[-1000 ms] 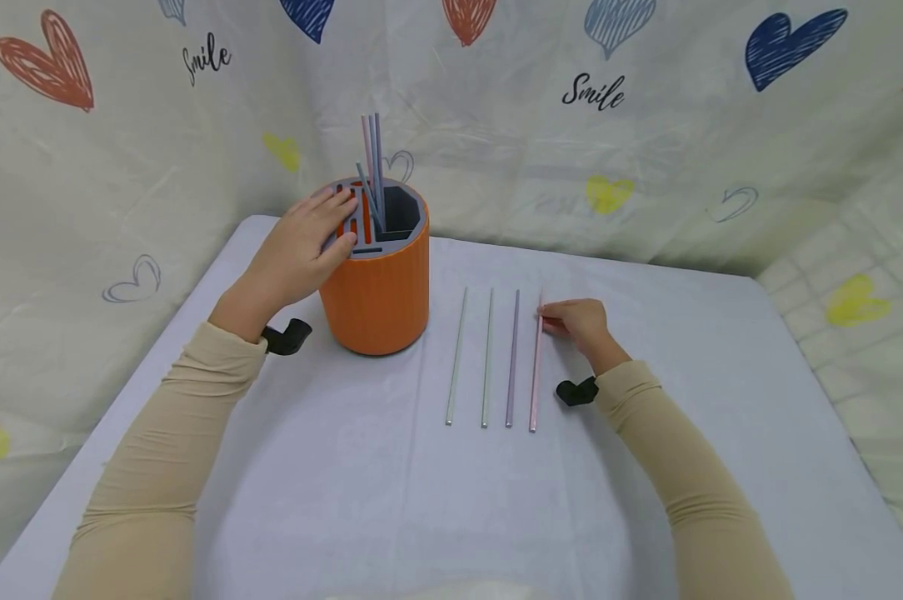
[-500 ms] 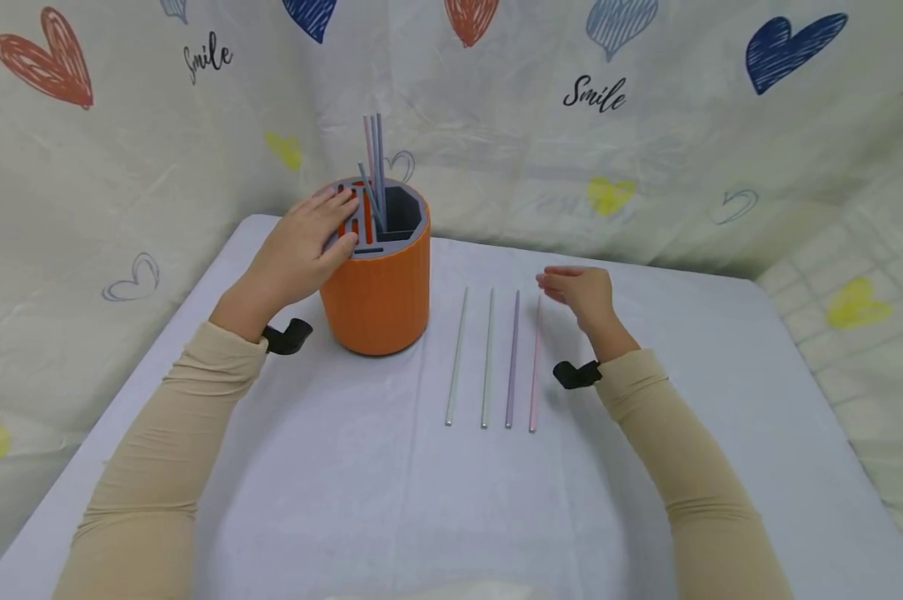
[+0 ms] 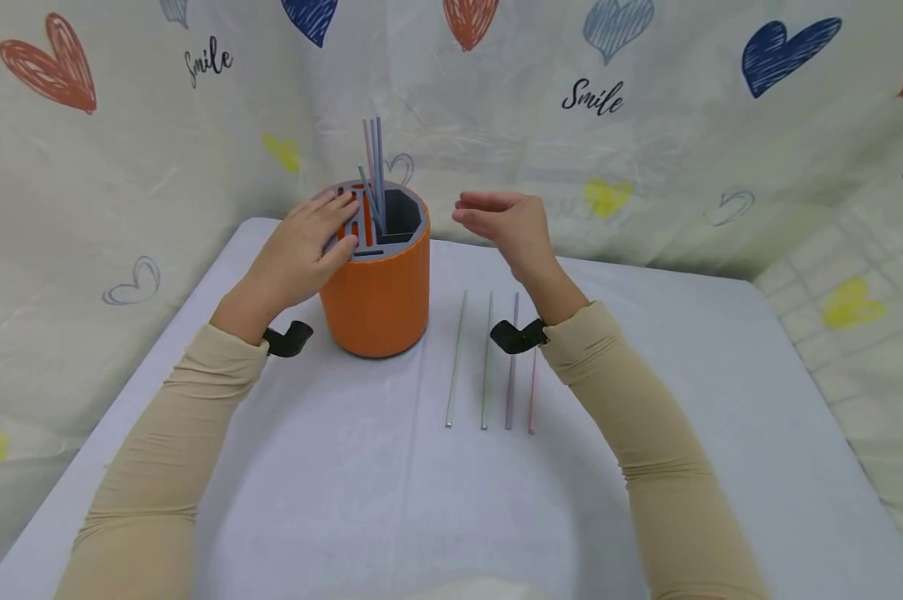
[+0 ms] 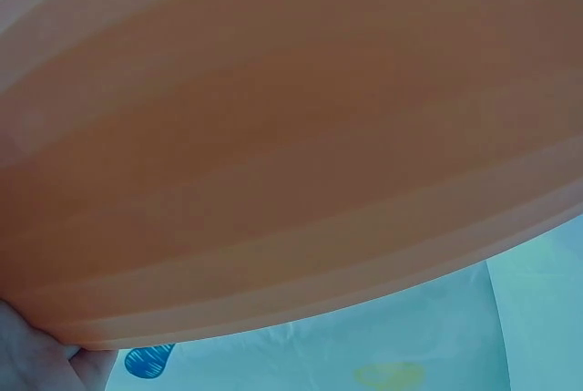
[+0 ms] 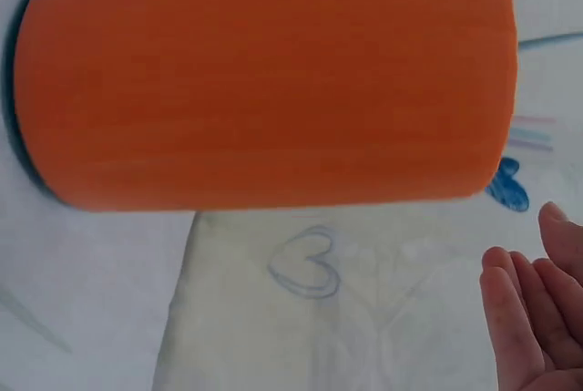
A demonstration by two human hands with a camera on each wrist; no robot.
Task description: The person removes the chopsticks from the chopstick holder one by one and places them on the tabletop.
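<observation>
My left hand (image 3: 301,246) rests on the slotted grey top (image 3: 369,247) of an orange cylindrical holder (image 3: 376,304), fingers spread over its left side. Out of the holder's open compartment stand several thin sticks (image 3: 375,154), pink, blue and purple; one leans lower. My right hand (image 3: 507,229) is in the air to the right of the holder, apart from it, fingers extended and nothing held. Below it lie a pale green stick (image 3: 456,358), another green stick (image 3: 486,375), a purple stick (image 3: 511,392) and a pink stick (image 3: 532,400), partly covered by the right wrist.
A white cloth (image 3: 346,500) covers the table. Behind it hangs a pale curtain (image 3: 496,125) printed with hearts and "Smile". Black wrist mounts (image 3: 517,337) sit at both cuffs.
My right hand has let go of the pink stick, which stays on the table, and has risen leftward toward the holder. The left hand has stayed in place.
</observation>
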